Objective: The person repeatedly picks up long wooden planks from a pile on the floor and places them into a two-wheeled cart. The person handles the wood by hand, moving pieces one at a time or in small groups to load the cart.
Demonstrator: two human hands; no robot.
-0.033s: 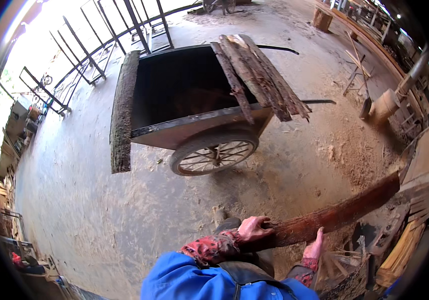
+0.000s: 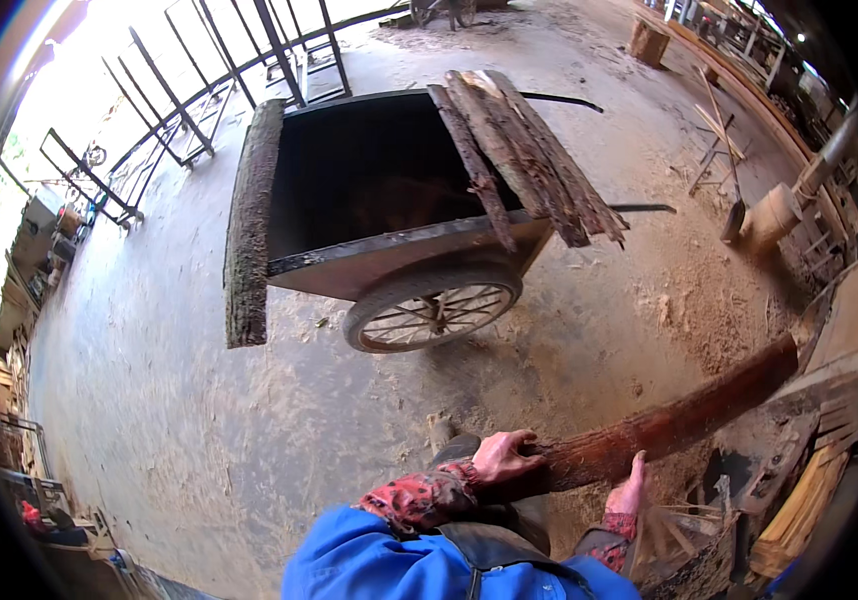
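Observation:
A long reddish-brown slab of wood, rough like bark, slants from in front of my body out to the right. My left hand grips its near left end, the fingers curled over the upper edge. Farther along, my right hand holds the lower edge, with a finger or thumb pointing up along the face; the rest of its grip is hidden behind the wood. Ahead stands a two-wheeled cart with a dark, deep box. Several bark slabs lie across its right end, and one mossy slab lies across its left end.
Split wood and scraps are heaped close on my right. Sawdust covers the floor beside a shovel and a round post base. Black metal frames stand at the far left. A log stump is at the far right.
The right end of the slab has shifted very slightly up and to the left. Both hands keep their hold.

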